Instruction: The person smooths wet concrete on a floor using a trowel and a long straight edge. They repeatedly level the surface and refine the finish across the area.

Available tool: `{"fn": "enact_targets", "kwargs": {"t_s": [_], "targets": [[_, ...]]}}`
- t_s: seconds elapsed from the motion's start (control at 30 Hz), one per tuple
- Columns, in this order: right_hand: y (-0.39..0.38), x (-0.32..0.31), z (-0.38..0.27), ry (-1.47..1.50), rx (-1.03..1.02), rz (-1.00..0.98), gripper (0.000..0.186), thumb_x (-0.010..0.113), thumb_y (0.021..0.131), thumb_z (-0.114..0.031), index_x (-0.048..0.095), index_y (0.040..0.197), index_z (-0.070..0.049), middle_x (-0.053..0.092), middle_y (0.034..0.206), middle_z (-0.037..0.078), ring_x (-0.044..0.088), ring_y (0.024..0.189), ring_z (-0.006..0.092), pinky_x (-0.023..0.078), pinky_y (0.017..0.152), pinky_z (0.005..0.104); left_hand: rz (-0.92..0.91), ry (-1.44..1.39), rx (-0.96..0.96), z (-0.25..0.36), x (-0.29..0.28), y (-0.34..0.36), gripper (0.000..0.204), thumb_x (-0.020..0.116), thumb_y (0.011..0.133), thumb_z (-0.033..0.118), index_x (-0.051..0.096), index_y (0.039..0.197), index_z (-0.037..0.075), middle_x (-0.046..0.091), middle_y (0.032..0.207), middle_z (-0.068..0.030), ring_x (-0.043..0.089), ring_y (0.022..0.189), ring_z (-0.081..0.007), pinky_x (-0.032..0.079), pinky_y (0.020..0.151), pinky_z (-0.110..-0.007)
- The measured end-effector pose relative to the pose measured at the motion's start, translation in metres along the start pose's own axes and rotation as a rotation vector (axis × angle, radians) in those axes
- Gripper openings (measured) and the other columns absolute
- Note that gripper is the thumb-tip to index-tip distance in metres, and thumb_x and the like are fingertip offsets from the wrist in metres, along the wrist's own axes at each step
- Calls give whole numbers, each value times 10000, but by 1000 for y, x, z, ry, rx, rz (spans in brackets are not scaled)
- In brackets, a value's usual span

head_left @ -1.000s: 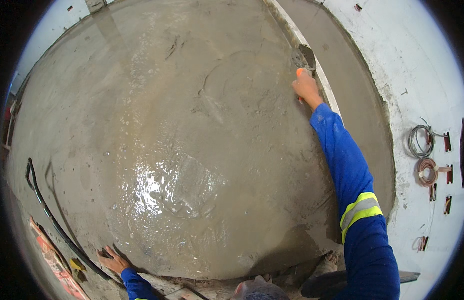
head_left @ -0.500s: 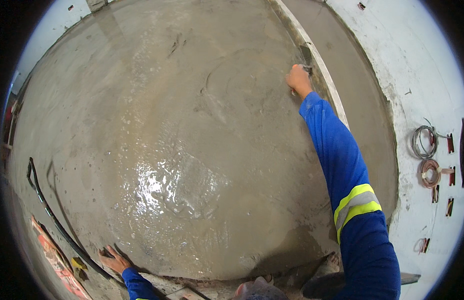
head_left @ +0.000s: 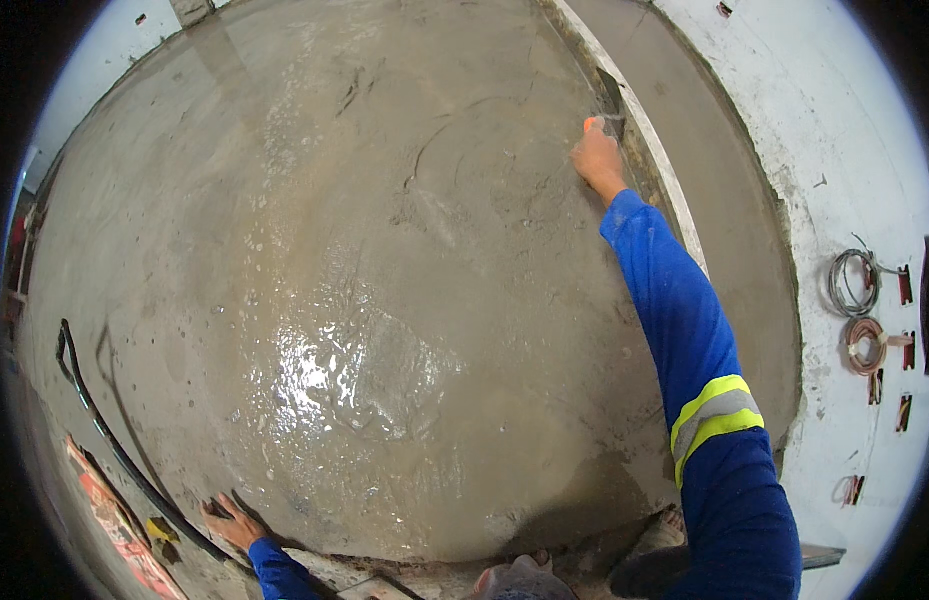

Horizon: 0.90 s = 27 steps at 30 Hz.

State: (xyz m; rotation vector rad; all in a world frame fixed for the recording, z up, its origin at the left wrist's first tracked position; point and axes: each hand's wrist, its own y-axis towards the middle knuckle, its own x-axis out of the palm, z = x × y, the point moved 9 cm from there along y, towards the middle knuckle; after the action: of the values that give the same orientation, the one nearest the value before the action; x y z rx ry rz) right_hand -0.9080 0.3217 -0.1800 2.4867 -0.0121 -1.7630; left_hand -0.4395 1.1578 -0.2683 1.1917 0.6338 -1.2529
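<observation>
Wet grey concrete (head_left: 505,300) spreads over the floor in front of me, shiny with water near the middle. With my arm stretched far forward, my right hand (head_left: 598,160) is closed around the orange handle of a trowel (head_left: 611,92). Its dark blade lies along the inner side of a long, pale straight board (head_left: 653,150) set in the floor. At the near left, my left hand (head_left: 235,522) is propped at the concrete's edge with its fingers spread and nothing visible in it.
A black cable or hose (head_left: 125,450) curves up beside my left hand, near a torn red-and-white sheet (head_left: 125,525) and a small yellow piece (head_left: 163,530). Beyond the board runs a strip of smooth concrete (head_left: 740,220). Wire coils (head_left: 853,283) hang on the white wall at right.
The trowel has slid slightly forward along the board and more of its blade shows now. My left hand stays in the same place.
</observation>
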Motion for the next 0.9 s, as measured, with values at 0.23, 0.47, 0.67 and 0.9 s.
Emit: {"fn": "enact_targets", "kwargs": {"t_s": [0.23, 0.47, 0.67, 0.9], "targets": [[5, -9, -10, -34, 83, 20, 833, 667, 826, -245, 233, 1442, 110, 529, 1279, 345, 545, 1176, 496, 470, 983, 492, -6, 8, -1, 1, 3, 0, 697, 545, 974, 469, 410, 1375, -85, 462, 1384, -256, 432, 1293, -383, 327, 1104, -448], [28, 28, 9, 35, 149, -190, 755, 651, 835, -258, 304, 1381, 132, 531, 1283, 353, 547, 1209, 448, 460, 1011, 457, -19, -18, -7, 8, 0, -1, 696, 545, 976, 462, 406, 1372, -94, 460, 1383, -265, 427, 1295, -386, 315, 1110, -451], [23, 36, 12, 23, 28, -97, 545, 633, 846, -237, 459, 1245, 92, 589, 1213, 333, 578, 1150, 466, 481, 969, 490, 5, 1, 15, 6, -3, 0, 696, 545, 976, 462, 405, 1368, -96, 460, 1382, -265, 430, 1287, -388, 309, 1114, -450], [-6, 19, 13, 87, 70, -19, 471, 600, 862, -208, 471, 1239, 43, 602, 1181, 323, 598, 1091, 476, 500, 920, 507, 17, 17, 9, 0, -3, 3, 703, 545, 975, 470, 398, 1376, -88, 452, 1386, -264, 426, 1292, -389, 317, 1111, -455]]}}
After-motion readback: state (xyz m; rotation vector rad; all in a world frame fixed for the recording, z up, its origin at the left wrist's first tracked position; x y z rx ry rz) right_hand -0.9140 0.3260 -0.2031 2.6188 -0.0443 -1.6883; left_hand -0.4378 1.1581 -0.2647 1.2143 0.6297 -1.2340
